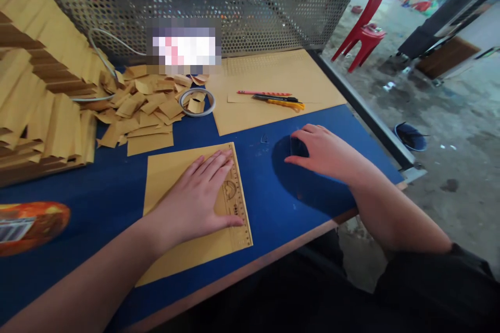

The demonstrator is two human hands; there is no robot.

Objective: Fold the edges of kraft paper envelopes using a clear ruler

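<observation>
The left hand (197, 195) lies flat with fingers spread, pressing on a clear ruler (236, 197) and the sheet of brown paper (162, 174) beneath it. The right hand (332, 153) is well apart from it, hanging above the bench (265, 213) with thumb and fingertips parted; a faint clear edge shows between them, but I cannot tell whether they grip anything.

The ruler lies along the sheet's right edge, its long axis running from the far side toward the person, the near end slanting slightly right. It is transparent, with dark markings along its length and a round printed figure near the middle. The sheet is plain, flat and four-sided.

Beyond, a pink pencil (263, 93) and two cutter-like tools (287, 104) lie on a larger brown sheet (250, 118). Left of these are a tape roll (213, 106), paper scraps (146, 106) and stacked folded paper (50, 62).
</observation>
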